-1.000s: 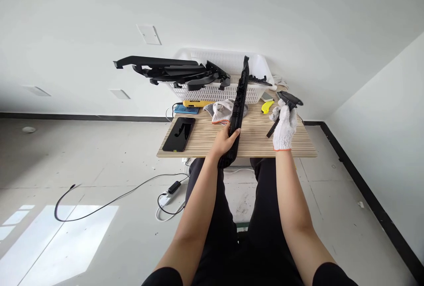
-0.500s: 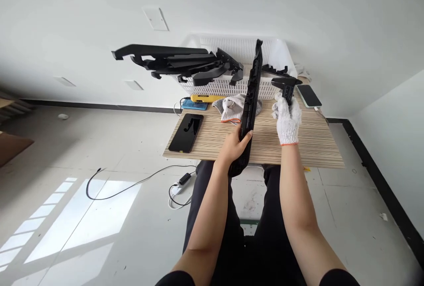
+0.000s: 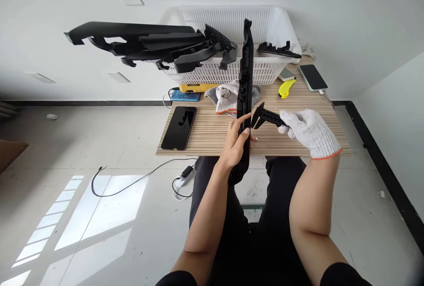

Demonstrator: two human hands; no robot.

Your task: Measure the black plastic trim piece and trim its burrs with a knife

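Note:
My bare left hand (image 3: 237,144) grips the lower part of a long black plastic trim strip (image 3: 245,78), which stands nearly upright over the small wooden table (image 3: 212,133) with its top end in front of the basket. My right hand (image 3: 309,130), in a white knit glove with an orange cuff, is closed on a black caliper (image 3: 266,118). The caliper lies sideways with its jaws right beside the strip, just above my left thumb.
A white plastic basket (image 3: 265,25) at the table's back holds several long black trim parts (image 3: 149,45) that jut out to the left. On the table lie a black phone (image 3: 179,128), a spare glove (image 3: 227,97), a yellow cutter (image 3: 286,88), a yellow tool (image 3: 195,87) and a second phone (image 3: 313,77). Cables (image 3: 132,183) trail on the floor.
My right hand has come down from near the basket and turned the caliper sideways, bringing its jaws up to the strip. The left hand keeps its grip on the strip.

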